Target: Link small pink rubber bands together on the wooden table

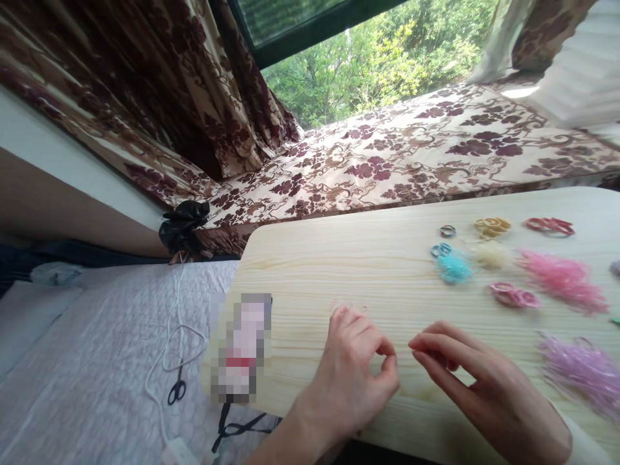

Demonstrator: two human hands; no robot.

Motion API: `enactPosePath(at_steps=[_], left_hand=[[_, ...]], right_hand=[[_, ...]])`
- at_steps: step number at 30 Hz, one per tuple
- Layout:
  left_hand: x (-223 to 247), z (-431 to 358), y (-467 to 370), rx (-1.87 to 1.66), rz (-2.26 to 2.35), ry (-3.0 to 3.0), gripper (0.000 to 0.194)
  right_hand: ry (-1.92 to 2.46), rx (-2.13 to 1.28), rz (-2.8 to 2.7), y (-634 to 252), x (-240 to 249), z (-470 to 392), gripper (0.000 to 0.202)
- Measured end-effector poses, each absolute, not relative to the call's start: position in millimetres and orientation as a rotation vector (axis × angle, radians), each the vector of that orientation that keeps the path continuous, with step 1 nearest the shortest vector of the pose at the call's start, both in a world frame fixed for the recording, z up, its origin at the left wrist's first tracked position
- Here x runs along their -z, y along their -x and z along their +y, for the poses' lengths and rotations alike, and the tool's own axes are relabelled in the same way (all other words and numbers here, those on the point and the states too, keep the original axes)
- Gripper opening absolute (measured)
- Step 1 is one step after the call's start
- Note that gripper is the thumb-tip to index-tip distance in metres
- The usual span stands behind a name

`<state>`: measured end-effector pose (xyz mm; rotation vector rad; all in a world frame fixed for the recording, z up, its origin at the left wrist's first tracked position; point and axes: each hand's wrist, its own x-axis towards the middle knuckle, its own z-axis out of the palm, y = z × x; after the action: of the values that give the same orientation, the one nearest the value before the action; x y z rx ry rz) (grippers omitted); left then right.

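My left hand [356, 365] hovers low over the pale wooden table, thumb and forefinger pinched together. Facing it, my right hand [477, 374] has its thumb and fingers brought together in a pinch. A small gap separates the fingertips of the two hands. Whatever either pinch holds, if anything, is too small to make out. Just past my left knuckles lie a few faint pink loops [356, 308] on the wood. To the right of my hands are a fluffy pink pile of thin bands [564, 278], a lilac pile [581, 374] and pink rings [514, 295].
Farther back sit a turquoise pile [453, 266], a cream pile [491, 254], yellow rings [493, 227], red rings [549, 225] and a multicoloured ring [447, 230]. A blurred-out object [245, 342] lies at the table's left edge. Scissors [177, 391] and a white cable [167, 339] rest on the bed.
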<state>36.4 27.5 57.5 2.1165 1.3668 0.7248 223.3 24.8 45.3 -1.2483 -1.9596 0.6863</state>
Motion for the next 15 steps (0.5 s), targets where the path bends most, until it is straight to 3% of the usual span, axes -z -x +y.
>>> enactPosePath(at_steps=[9, 15], left_hand=[[-47.4, 30.9, -23.0, -0.853, 1.438, -2.093, 0.012], [-32.5, 35.4, -9.3, -0.864, 1.526, -2.176, 0.017]], right_hand=[[1.351, -0.567, -1.905, -244.3, -54.4, 13.0, 0.028], [1.672, -0.452, -1.856, -321.6, -63.0, 2.3, 0.028]])
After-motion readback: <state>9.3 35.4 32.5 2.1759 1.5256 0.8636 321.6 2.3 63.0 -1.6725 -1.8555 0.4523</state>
